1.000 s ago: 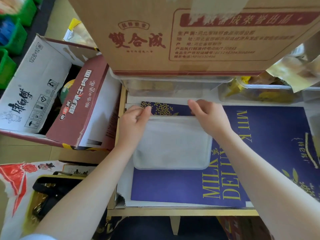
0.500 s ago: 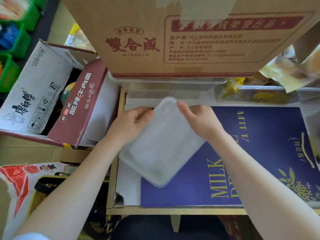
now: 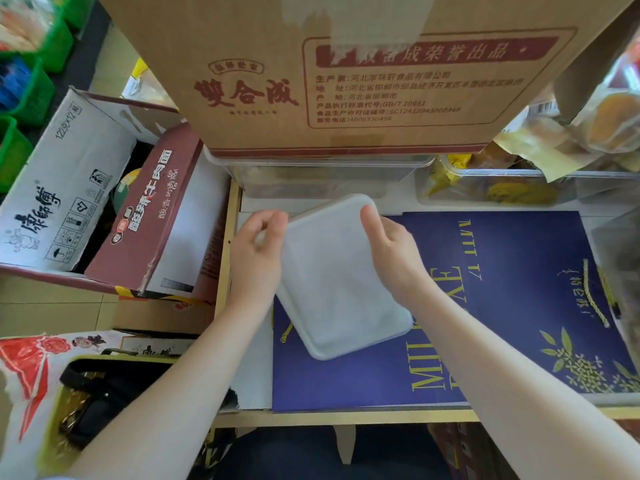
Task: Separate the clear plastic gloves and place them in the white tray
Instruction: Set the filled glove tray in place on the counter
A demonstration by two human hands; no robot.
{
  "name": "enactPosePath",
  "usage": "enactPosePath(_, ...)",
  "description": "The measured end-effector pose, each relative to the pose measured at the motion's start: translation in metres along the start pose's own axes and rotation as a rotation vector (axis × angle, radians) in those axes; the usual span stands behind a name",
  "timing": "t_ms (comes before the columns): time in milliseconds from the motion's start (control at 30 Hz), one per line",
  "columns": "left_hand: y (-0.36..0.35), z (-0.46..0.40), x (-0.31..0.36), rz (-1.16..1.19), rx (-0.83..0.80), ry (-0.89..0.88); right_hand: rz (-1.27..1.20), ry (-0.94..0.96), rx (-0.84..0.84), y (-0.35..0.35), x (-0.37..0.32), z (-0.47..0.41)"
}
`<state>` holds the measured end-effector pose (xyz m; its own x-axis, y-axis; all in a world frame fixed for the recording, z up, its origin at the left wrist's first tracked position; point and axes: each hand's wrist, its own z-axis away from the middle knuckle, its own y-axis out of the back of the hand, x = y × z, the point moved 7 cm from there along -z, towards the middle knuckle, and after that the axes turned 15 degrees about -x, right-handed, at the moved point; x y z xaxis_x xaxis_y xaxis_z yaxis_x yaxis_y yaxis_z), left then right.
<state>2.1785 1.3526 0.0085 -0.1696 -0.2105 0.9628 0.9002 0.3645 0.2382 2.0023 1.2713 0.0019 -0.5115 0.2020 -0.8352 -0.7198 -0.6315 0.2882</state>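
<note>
The white tray (image 3: 341, 275) sits tilted between both hands above the blue box (image 3: 502, 306) on the tabletop. The right hand (image 3: 394, 251) grips its right edge, thumb on top; the left hand (image 3: 258, 251) curls at its left edge, contact unclear. No gloves show. This looks like tray-positioning; next, set it flat and find the gloves.

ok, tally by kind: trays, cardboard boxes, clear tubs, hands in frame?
Flat white rectangular plastic tray: 1
Cardboard boxes, one large brown, one open white-and-maroon: 2
Clear plastic tubs, left and right: 2
Hands, left hand and right hand: 2
Total: 7
</note>
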Motion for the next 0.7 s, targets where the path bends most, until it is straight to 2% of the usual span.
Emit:
enactPosePath(67, -0.002, 0.005, -0.017, -0.008, -0.086, 0.070, 0.230, 0.051, 0.002, 0.007, -0.015, -0.005)
enactPosePath(200, -0.016, 0.000, -0.030, -0.113, -0.479, 0.144, 0.623, 0.052, -0.117, 0.002, -0.026, -0.013)
enactPosePath(267, -0.027, 0.002, -0.026, -0.153, -0.590, 0.163, 0.769, 0.094, -0.191, -0.013, -0.031, -0.012)
enactPosePath(333, -0.034, 0.007, -0.016, -0.282, -0.555, 0.133, 0.741, 0.154, -0.301, -0.023, -0.032, -0.009)
enactPosePath(400, -0.025, 0.011, -0.011, -0.341, -0.391, 0.093, 0.626, 0.148, -0.334, -0.014, -0.028, -0.006)
enactPosePath(533, -0.002, 0.020, -0.027, -0.202, -0.194, 0.092, 0.694, 0.005, -0.127, 0.027, -0.003, 0.004)
enactPosePath(633, -0.001, 0.031, -0.042, -0.101, -0.171, 0.148, 0.464, -0.053, -0.035, 0.036, 0.013, 0.004)
enactPosePath(700, -0.004, 0.034, -0.056, -0.076, -0.211, 0.199, 0.477, -0.060, 0.028, 0.034, 0.012, 0.003)
